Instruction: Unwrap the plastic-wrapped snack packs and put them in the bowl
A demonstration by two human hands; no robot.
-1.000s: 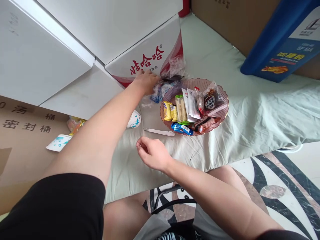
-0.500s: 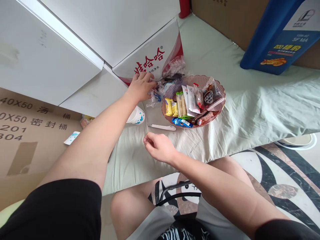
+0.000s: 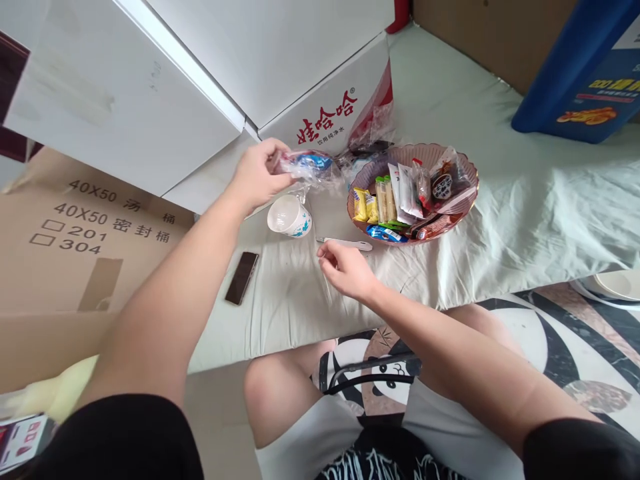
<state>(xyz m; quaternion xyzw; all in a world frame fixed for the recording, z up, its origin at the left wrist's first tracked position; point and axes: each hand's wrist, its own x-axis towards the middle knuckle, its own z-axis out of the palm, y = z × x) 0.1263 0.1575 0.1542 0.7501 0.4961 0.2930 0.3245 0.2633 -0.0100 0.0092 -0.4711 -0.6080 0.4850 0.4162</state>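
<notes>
My left hand [image 3: 257, 175] holds a clear plastic snack packet with blue print [image 3: 309, 165], lifted above a white paper cup [image 3: 289, 217] that lies on its side on the pale green cloth. To the right stands a pink glass bowl [image 3: 463, 200] filled with several wrapped snacks. My right hand [image 3: 345, 268] hovers low over the cloth with its fingers loosely curled and nothing visible in it, just in front of a white utility knife [image 3: 345, 244].
A dark phone [image 3: 242, 277] lies on the cloth at the left. White cartons, one with red print [image 3: 327, 120], stand behind; a brown cardboard box [image 3: 75, 247] is at the left and a blue box [image 3: 585, 73] at the far right. More clear wrappers [image 3: 373, 130] lie behind the bowl.
My left hand has taken a snack packet from the pile by the red-printed carton and drawn it back and up over the cup. The right hand has stayed near the knife.
</notes>
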